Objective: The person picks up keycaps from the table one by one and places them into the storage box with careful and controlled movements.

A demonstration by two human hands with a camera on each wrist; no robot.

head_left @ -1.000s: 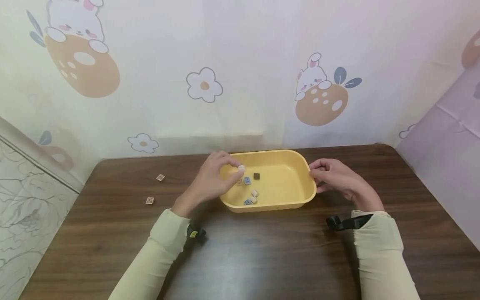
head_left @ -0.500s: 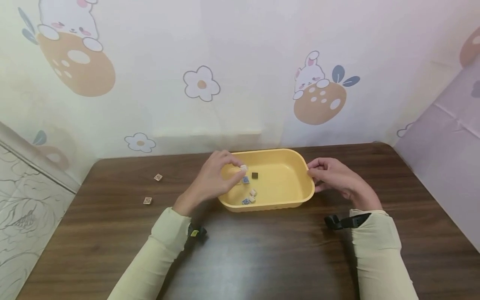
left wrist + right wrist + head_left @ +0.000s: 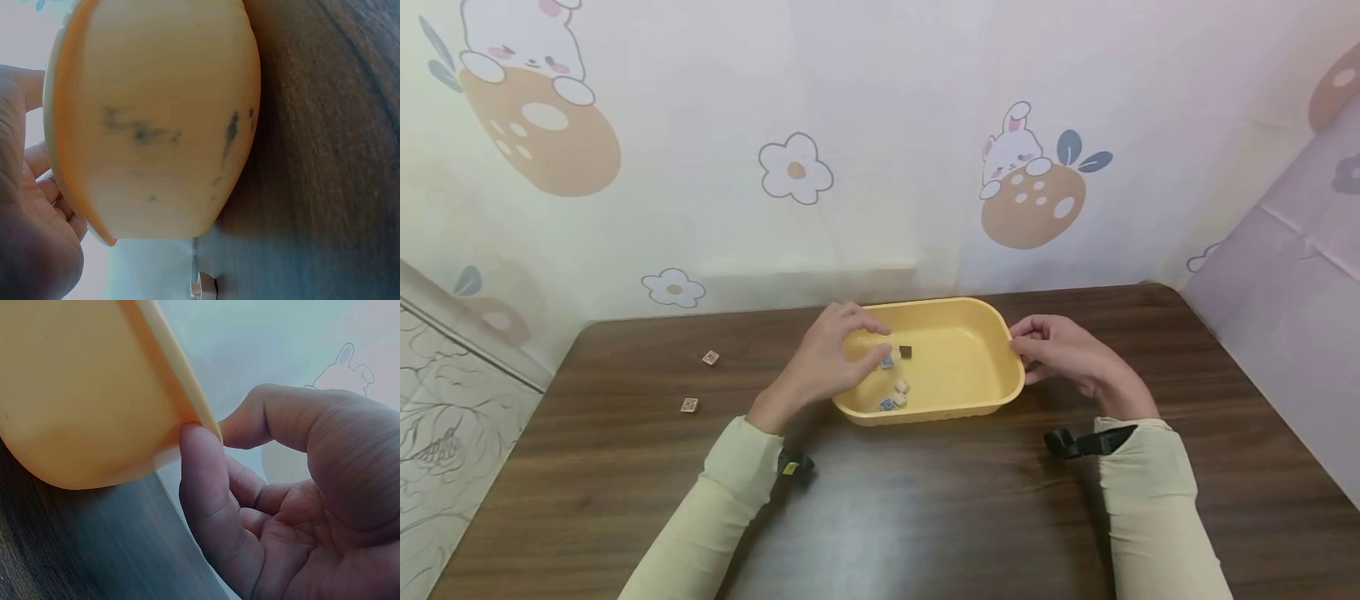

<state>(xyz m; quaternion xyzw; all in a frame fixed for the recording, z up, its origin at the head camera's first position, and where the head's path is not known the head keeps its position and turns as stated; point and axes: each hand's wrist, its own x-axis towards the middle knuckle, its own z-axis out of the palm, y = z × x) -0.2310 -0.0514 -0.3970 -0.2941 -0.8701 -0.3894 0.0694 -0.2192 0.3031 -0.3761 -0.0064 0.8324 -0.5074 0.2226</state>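
A yellow plastic tray (image 3: 955, 358) stands at the back of the table. My left hand (image 3: 827, 354) hovers over its left end, thumb and index finger spread apart with nothing between them. Inside lie several small blocks: a dark one (image 3: 906, 352), a blue-faced one (image 3: 887, 362), another blue-faced one (image 3: 888, 404) near the front wall, and pale ones (image 3: 902, 386) beside it. My right hand (image 3: 1060, 354) pinches the tray's right rim between thumb and fingers, which the right wrist view shows closely. In the left wrist view, the tray's outer wall (image 3: 156, 75) hides the blocks inside.
Two small brown-faced blocks lie on the dark wooden table (image 3: 925, 508) left of the tray, one farther back (image 3: 711, 357) and one nearer (image 3: 689, 405). A patterned curtain (image 3: 880, 167) hangs right behind the table's back edge.
My left thumb and index finger have parted and let go of the small white block they pinched over the tray. My right hand keeps its hold on the rim.
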